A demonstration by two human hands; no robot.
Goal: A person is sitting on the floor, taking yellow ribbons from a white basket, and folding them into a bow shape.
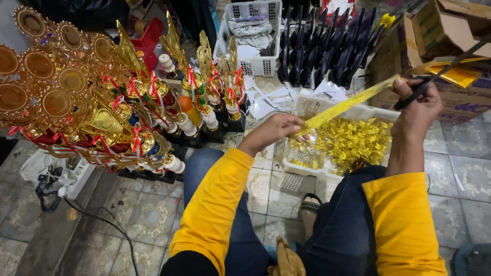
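My left hand [273,130] pinches the near end of a long gold glitter strip [343,106], which runs up and to the right. My right hand [417,105] grips black scissors [442,71] at the strip's far end, with the blades pointing up to the right. Both hands are held above a white plastic basket [307,171] that holds a pile of cut gold foil pieces [353,143]. My sleeves are yellow, and I sit with my jeans-clad legs on either side of the basket.
Several gold trophies with red ribbons [102,102] crowd the left. Behind stand black trophy bases [327,46], a white crate of paper [250,36] and cardboard boxes [450,30]. White paper scraps lie on the tiled floor. A power strip with cable [61,186] is at the left.
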